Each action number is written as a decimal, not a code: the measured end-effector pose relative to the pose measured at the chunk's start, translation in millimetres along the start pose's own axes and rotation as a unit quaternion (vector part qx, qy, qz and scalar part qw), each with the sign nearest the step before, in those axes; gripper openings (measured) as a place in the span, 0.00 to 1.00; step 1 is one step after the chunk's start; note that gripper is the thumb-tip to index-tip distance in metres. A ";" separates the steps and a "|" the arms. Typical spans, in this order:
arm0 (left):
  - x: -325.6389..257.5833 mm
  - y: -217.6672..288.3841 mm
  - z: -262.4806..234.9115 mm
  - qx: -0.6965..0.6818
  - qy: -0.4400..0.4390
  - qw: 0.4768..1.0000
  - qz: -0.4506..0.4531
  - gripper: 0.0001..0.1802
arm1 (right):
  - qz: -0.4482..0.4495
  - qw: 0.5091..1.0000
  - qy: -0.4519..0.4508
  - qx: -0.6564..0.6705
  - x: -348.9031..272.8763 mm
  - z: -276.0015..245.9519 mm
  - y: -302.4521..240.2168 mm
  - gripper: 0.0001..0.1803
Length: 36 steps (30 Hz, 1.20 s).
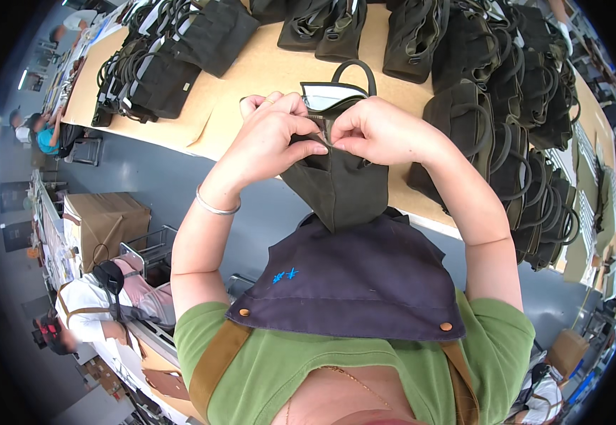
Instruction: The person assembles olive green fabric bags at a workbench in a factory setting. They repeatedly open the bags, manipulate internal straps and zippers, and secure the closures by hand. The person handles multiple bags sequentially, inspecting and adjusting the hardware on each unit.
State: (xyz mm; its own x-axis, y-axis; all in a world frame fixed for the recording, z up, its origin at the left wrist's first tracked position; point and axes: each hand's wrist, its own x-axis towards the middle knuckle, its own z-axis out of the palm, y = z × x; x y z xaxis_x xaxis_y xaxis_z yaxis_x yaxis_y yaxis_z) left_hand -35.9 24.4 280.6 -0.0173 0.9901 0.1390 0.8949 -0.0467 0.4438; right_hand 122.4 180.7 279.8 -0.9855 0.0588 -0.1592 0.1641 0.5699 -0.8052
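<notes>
A dark olive fabric handbag stands end-on at the table's near edge, against my apron. Its top is open, showing a white sheet or lining inside, and one round handle rises at the far side. My left hand pinches the bag's upper edge with thumb and forefinger, near what looks like a zipper end. Beside it, almost touching, my right hand pinches the same edge from the right. Whatever small part lies between the fingertips is hidden.
Similar dark bags crowd the tan table: a group at the far left, a few at the back, and a dense row along the right. A wrapped brown box stands on the left. Other people sit farther off at the left.
</notes>
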 end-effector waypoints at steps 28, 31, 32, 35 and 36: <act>4.4 6.1 -4.0 0.028 -0.036 0.999 0.016 0.14 | 0.009 0.992 0.005 0.125 -3.8 7.1 6.1 0.07; 4.8 5.6 -7.0 0.005 -0.045 0.999 0.004 0.12 | 0.014 0.990 0.015 0.140 -5.9 7.0 7.5 0.07; 4.1 2.2 -7.2 -0.032 -0.027 0.999 0.010 0.11 | 0.015 0.989 0.018 0.145 -7.3 7.5 8.6 0.07; 1.5 -9.1 -4.7 -0.111 0.017 0.994 0.018 0.08 | 0.009 0.987 0.023 0.156 -8.9 9.7 14.4 0.05; 2.0 -10.2 -4.0 -0.118 0.023 0.993 0.018 0.07 | 0.003 0.987 0.025 0.158 -8.9 10.7 17.2 0.04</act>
State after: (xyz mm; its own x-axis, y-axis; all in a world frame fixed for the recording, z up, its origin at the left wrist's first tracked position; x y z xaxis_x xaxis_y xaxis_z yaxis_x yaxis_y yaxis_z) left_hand -46.9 26.4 279.8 -0.0120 0.9806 0.1956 0.7666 -0.1166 0.6315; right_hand 134.4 181.2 261.3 -0.9841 0.1062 -0.1423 0.1673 0.2865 -0.9434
